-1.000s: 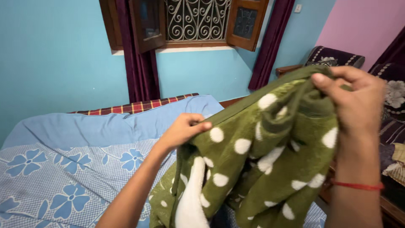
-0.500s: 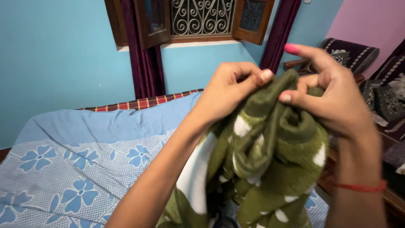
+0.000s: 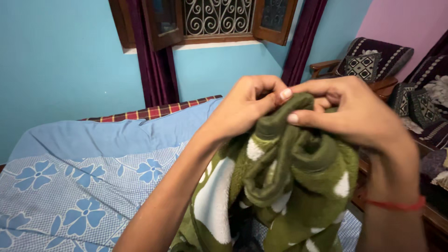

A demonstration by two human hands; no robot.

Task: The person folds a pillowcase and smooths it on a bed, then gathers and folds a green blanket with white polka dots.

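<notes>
- Green fleece blanket (image 3: pixel 298 186) with white dots hangs bunched at about 5 o'clock in the view, its top edge gathered at the centre and its folds dropping out of the bottom of the picture; a white lining shows on its left fold.
- Left hand (image 3: pixel 242 109) is closed on the gathered top edge, thumb and fingers pinching the cloth from 9 o'clock.
- Right hand (image 3: pixel 354 112) pinches the same bunch from 3 o'clock, thumb pressed on the fabric; the two hands almost touch over it. A red thread (image 3: pixel 396 203) circles that wrist.
- Bed (image 3: pixel 70 186) with a blue flowered sheet lies at 8 o'clock, beneath and behind the left forearm, which crosses over its near corner.
- Plain blue cover (image 3: pixel 116 135) and a red checked cloth (image 3: pixel 149 112) lie at the bed's far edge, toward 10 o'clock.
- Window (image 3: pixel 214 18) with a scrolled iron grille and wooden shutters sits at 12 o'clock, with dark maroon curtains (image 3: pixel 154 70) on either side.
- Cushioned armchair (image 3: pixel 373 60) stands at 2 o'clock, partly hidden by the right hand.
</notes>
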